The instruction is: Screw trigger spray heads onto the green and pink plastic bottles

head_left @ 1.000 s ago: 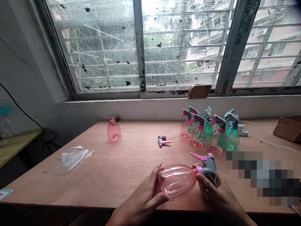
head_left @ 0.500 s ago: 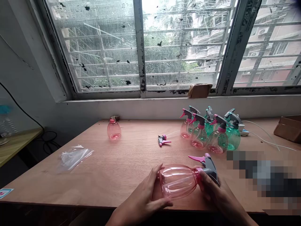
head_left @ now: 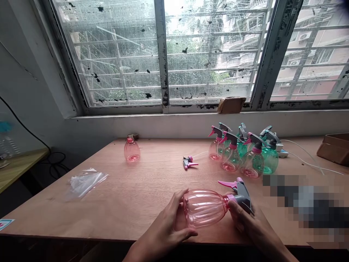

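A clear pink spray bottle lies on its side near the front edge of the wooden table. My left hand cups its round base, fingers curled round it. My right hand grips the neck and the grey spray head, whose pink trigger points up and left. A loose pink and grey spray head with a thin tube lies in the middle of the table. A headless pink bottle stands at the back left.
Several assembled pink and green spray bottles stand in a cluster at the back right. A crumpled clear plastic bag lies at the left. A cardboard box and white cables are at the far right. A window sill runs behind.
The bottle in my hands has shifted slightly and turned a little; both hands have stayed on it. Nothing else on the table has moved.
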Demonstrator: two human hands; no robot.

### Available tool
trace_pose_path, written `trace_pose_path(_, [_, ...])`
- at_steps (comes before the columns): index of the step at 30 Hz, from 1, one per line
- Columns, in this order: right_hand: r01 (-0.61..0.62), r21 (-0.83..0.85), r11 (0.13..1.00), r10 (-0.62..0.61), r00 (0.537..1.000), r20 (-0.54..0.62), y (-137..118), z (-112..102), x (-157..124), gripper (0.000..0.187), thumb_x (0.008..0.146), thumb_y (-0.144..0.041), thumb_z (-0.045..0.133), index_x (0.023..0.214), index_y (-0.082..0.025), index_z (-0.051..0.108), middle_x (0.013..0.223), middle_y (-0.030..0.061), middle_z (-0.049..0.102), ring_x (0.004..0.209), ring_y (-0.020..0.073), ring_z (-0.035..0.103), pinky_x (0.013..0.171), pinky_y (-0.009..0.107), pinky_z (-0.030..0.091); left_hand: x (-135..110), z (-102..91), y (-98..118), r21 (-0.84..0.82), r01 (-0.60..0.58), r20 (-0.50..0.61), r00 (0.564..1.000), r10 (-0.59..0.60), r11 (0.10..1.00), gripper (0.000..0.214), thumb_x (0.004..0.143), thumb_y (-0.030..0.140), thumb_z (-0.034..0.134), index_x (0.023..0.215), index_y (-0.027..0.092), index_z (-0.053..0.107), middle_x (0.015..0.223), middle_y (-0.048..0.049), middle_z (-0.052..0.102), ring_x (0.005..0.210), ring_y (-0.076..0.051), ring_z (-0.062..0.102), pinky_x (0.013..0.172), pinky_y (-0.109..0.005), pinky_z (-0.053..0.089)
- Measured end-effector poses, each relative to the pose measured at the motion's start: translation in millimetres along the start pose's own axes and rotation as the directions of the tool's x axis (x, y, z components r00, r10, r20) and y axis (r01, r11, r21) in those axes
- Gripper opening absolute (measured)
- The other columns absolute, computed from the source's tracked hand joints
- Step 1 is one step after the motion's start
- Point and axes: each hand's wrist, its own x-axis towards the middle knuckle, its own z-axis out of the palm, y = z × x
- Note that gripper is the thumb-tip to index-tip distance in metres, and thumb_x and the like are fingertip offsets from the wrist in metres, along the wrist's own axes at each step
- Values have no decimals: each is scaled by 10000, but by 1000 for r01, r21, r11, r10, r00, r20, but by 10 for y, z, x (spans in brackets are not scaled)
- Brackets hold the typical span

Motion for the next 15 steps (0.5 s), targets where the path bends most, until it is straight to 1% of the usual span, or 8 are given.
trace_pose_path(3, [-14,47,999,14,1000,-9,-15,18,0,427,893,-593,691,782,-200,565,516,-65,468,444,109,386,446,256,293,7,4,11,-5,-3,-10,1000,3,1000,947,823,177,833,1541,380,250,1620,-23,379,1465,-263,398,1222,-353,329])
trace_pose_path(7, [-83,145,986,89,996,-33,-11,43,2,454,843,-586,753,714,-190,574,575,-47,495,463,100,402,421,231,327,2,-15,69,-23,27,-8,1000,-27,999,986,780,232,881,1546,358,272,1629,-39,376,1491,-303,356,1240,-390,301])
trace_pose_path(8, [-89,161,983,96,994,-41,-5,44,3,447,835,-579,766,716,-185,593,589,-37,519,472,103,419,421,227,345,-4,-24,86,-39,35,-8,999,-35,999,937,810,275,860,1544,356,284,1630,-38,378,1495,-308,349,1244,-401,293])
trace_pose_path(9, [-89,171,981,98,994,-43,1,42,4,437,831,-571,775,723,-179,615,598,-27,543,477,107,439,422,226,360,-11,-34,102,-64,38,-8,999,-39,997,844,865,326,808,1540,355,300,1625,-37,389,1491,-307,359,1242,-412,295])
trace_pose_path(11, [-80,173,982,86,996,-28,14,31,7,426,840,-561,772,732,-168,649,607,-8,583,478,112,472,427,228,375,-24,-48,123,-126,41,0,999,-41,991,634,981,390,655,1525,348,331,1591,-45,442,1456,-291,427,1224,-425,329])
trace_pose_path(12, [-74,165,983,78,997,-17,19,23,9,425,854,-561,758,738,-165,657,612,-3,595,476,113,481,431,230,377,-29,-50,125,-149,46,9,999,-45,988,581,1007,399,610,1518,341,340,1567,-55,475,1430,-284,467,1210,-425,354])
trace_pose_path(13, [-64,153,986,65,998,-7,24,13,12,423,876,-560,735,744,-166,657,613,-2,603,472,112,485,438,233,377,-33,-49,120,-157,55,17,998,-54,986,589,1002,401,619,1516,335,338,1547,-65,499,1411,-282,493,1199,-426,372])
trace_pose_path(15, [-33,109,994,31,999,18,32,-6,19,418,930,-555,673,764,-172,646,609,-8,605,468,110,486,458,240,374,-39,-34,93,-115,80,24,997,-78,990,765,919,383,742,1537,327,294,1565,-85,480,1427,-299,474,1210,-441,360])
